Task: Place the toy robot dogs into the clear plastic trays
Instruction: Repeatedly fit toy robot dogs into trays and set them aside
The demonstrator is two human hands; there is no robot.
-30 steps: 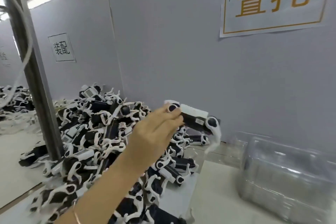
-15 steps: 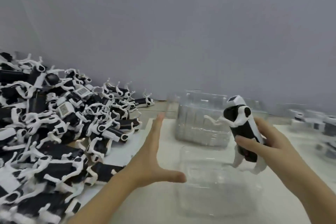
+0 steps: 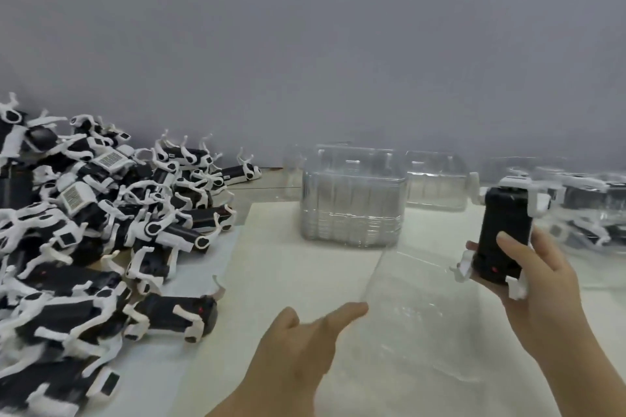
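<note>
A: Now, right hand [image 3: 528, 284] grips one toy dog [image 3: 504, 234], upright, off the tabletop [image 3: 288, 267], just right of a single clear tray [image 3: 423, 322].

B: Left hand [image 3: 301, 352]?

A: Released, fingers stretched out, holding nothing. Index tip at that tray's left edge; contact unclear. Pile of dogs [image 3: 84, 230] lies left, stack of trays [image 3: 352, 203] behind.

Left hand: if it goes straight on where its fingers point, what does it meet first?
Probably the clear tray just ahead of the left hand; its fingertips look nearly at the tray's left edge, though depth is unclear.
</note>
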